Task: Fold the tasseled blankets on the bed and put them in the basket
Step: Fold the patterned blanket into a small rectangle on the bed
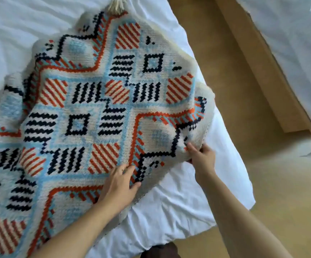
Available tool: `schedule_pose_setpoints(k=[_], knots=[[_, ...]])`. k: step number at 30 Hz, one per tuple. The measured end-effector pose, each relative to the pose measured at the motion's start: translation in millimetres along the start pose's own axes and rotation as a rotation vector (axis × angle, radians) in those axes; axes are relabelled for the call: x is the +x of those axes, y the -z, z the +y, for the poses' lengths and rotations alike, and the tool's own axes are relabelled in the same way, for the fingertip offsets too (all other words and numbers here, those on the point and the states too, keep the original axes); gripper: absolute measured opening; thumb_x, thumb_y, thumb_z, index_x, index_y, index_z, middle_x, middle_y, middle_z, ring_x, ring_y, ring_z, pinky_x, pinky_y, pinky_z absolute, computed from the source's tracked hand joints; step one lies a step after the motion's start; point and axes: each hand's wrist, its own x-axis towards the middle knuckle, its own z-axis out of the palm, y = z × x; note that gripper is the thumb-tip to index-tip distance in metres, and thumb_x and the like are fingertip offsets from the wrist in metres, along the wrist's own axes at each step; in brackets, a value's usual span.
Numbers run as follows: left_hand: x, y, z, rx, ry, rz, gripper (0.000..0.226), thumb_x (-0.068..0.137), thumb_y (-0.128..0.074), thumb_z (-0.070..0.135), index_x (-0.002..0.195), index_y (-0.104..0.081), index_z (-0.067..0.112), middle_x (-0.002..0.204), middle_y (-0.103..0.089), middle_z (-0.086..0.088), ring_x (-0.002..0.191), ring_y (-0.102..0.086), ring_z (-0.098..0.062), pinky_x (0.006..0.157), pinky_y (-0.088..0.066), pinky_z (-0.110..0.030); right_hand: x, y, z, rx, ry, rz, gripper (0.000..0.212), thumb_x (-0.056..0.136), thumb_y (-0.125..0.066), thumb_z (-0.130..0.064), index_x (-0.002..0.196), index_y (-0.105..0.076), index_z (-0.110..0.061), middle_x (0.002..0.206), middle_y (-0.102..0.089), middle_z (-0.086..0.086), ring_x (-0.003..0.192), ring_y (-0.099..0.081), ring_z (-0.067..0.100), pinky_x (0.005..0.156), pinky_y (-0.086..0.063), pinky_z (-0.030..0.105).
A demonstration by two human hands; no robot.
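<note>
Left hand (120,185) flat on the blanket (87,112), fingers (130,169) spread and nearly straight, pressing the patterned top near its near edge, gripping nothing. Right hand (203,157) just to the right of it, at the blanket's corner, thumb on top and fingers curled under the cream edge, pinching the fold closed. Blanket spread across the bed (169,216), reaching up and left from both hands, woven in orange, navy and pale blue. One cream tassel (116,6) at the far tip, well away from the fingers. White sheet bare below and right of the hands; tan floor (285,198) beyond the right hand. Basket nowhere seen.
</note>
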Motion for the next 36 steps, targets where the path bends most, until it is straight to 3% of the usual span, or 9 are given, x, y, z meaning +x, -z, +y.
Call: schedule_pose_setpoints(k=[5,11,14,17,20,23,25,29,36], knots=[[1.5,-11.3,26.3,0.17,-0.109,-0.069,0.074,0.093,-0.053,0.058,0.154,-0.029,0.023,0.163,-0.022,-0.006,0.148,-0.02,-0.027,0.117,-0.027,-0.039,-90.6,45.9,105.9,-0.214,-0.335,-0.093,0.01,0.092,-0.073,-0.01,0.1,-0.07,-0.004,0.081,-0.077,0.011,0.066,-0.068,0.024,0.058,-0.057,0.034],[-2.3,-53.4,21.3,0.434,-0.067,-0.105,0.095,0.082,-0.065,0.064,0.153,-0.02,0.018,0.159,-0.024,-0.009,0.146,-0.025,-0.03,0.115,-0.028,-0.043,-43.7,70.4,70.4,0.129,-0.263,-0.13,0.035,0.085,-0.082,-0.025,0.112,-0.071,-0.007,0.101,-0.08,0.012,0.092,-0.077,0.031,0.085,-0.062,0.048],[-7.4,-69.7,3.5,0.486,-0.099,-0.008,0.06,0.09,-0.064,0.027,0.143,-0.038,0.016,0.14,-0.048,-0.005,0.129,-0.045,-0.026,0.102,-0.04,-0.038,2.8,79.8,32.1,0.277,-0.228,-0.014,0.044,0.085,-0.08,-0.031,0.116,-0.067,-0.003,0.107,-0.077,0.017,0.088,-0.076,0.034,0.074,-0.064,0.045],[-16.9,-76.7,-18.0,0.442,-0.104,-0.005,0.035,0.086,-0.049,-0.003,0.118,-0.053,0.013,0.111,-0.062,-0.006,0.101,-0.057,-0.025,0.071,-0.039,-0.031,8.7,91.4,21.2,0.101,-0.135,0.031,0.018,0.092,-0.073,-0.017,0.104,-0.071,-0.003,0.097,-0.076,0.014,0.082,-0.073,0.027,0.07,-0.063,0.038],[-32.1,-76.8,-47.4,0.422,-0.176,-0.048,0.029,0.073,-0.05,-0.009,0.093,-0.06,0.01,0.088,-0.061,-0.01,0.082,-0.062,-0.033,0.06,-0.035,-0.036,-7.7,127.9,41.3,0.171,-0.101,0.261,0.011,0.093,-0.071,-0.013,0.084,-0.066,-0.01,0.094,-0.068,0.014,0.088,-0.068,0.028,0.079,-0.062,0.044],[-52.3,-77.2,-80.3,0.456,-0.172,-0.141,0.023,0.071,-0.05,-0.008,0.076,-0.054,0.015,0.078,-0.056,-0.006,0.078,-0.061,-0.032,0.061,-0.044,-0.038,-24.4,168.2,75.4,0.268,-0.203,0.42,0.016,0.094,-0.07,-0.013,0.105,-0.064,-0.003,0.093,-0.066,0.016,0.073,-0.069,0.023,0.066,-0.062,0.032],[-65.7,-81.2,-100.6,0.408,-0.18,-0.139,0.02,0.075,-0.054,-0.002,0.077,-0.057,0.017,0.078,-0.052,-0.003,0.079,-0.059,-0.029,0.065,-0.05,-0.04,-36.0,173.2,97.6,0.136,-0.277,0.317,0.024,0.095,-0.071,-0.018,0.111,-0.062,-0.002,0.083,-0.068,0.015,0.055,-0.067,0.02,0.05,-0.057,0.025],[-102.0,-90.8,-119.7,0.144,-0.164,0.064,0.019,0.089,-0.066,0.018,0.107,-0.072,0.015,0.099,-0.067,0.0,0.093,-0.064,-0.025,0.068,-0.045,-0.031,-71.0,135.9,129.0,-0.179,-0.267,0.232,0.024,0.091,-0.075,-0.027,0.093,-0.067,-0.005,0.084,-0.071,0.016,0.067,-0.063,0.026,0.067,-0.056,0.036],[-165.4,-84.0,-204.1,-0.246,0.342,0.337,0.015,0.093,-0.065,0.024,0.104,-0.07,0.016,0.096,-0.071,-0.004,0.084,-0.065,-0.025,0.065,-0.048,-0.034,-176.9,-18.7,165.0,-0.717,-0.035,-0.302,0.018,0.088,-0.071,-0.021,0.076,-0.069,-0.008,0.068,-0.071,0.01,0.062,-0.063,0.026,0.061,-0.055,0.042]])
